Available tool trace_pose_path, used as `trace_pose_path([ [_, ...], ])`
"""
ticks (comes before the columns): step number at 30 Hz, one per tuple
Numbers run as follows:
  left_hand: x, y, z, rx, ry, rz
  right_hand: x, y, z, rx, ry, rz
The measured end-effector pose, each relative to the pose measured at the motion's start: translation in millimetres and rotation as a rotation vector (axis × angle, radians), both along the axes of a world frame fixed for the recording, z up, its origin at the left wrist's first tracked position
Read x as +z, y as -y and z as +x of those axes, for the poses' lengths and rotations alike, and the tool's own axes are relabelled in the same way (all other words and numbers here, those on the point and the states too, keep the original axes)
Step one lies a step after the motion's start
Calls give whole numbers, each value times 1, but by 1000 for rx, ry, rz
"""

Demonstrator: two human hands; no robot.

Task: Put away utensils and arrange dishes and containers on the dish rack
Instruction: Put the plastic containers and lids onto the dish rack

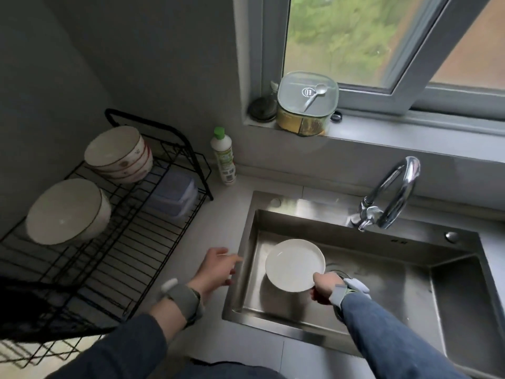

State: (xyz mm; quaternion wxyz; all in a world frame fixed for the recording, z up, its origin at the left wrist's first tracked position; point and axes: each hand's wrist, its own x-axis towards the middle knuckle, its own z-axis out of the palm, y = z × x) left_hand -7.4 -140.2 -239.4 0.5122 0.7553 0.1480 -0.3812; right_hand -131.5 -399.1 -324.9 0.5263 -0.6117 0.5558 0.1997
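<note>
My right hand [325, 287] grips the near rim of a white plate [293, 263], holding it over the left part of the steel sink [382, 272]. Just left of the sink's edge, my left hand [218, 268] hovers over the counter with fingers spread and nothing in it. The black wire dish rack [114, 242] stands at the left. On its upper tier lie a large white bowl [67, 212] and a stack of patterned bowls [120, 154], all tipped on their sides. A clear plastic container [175, 195] sits on the lower tier.
A detergent bottle [223, 157] with a green cap stands against the wall between rack and sink. The chrome faucet [390, 195] arches over the sink's back edge. On the windowsill [410, 132] are a lidded container [306, 102] with a spoon on top and a dark round object [263, 106].
</note>
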Motion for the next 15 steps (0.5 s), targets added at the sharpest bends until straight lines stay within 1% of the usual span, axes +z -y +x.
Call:
trace_pose_path([
  [2,4,7,-15,-212,-16,50,9,-2,1,17,17,13],
  [3,5,4,-22,-286,-9,57,13,-7,1,18,35,15],
  [6,6,0,-35,-416,16,63,30,-16,5,-13,107,62],
  [9,7,-10,-42,-396,29,24,55,-31,10,-2,151,102],
  [13,7,-24,-48,-323,-65,-96,79,-54,17,94,179,157],
  [15,8,-32,-53,-294,-89,-109,84,-68,21,140,182,183],
])
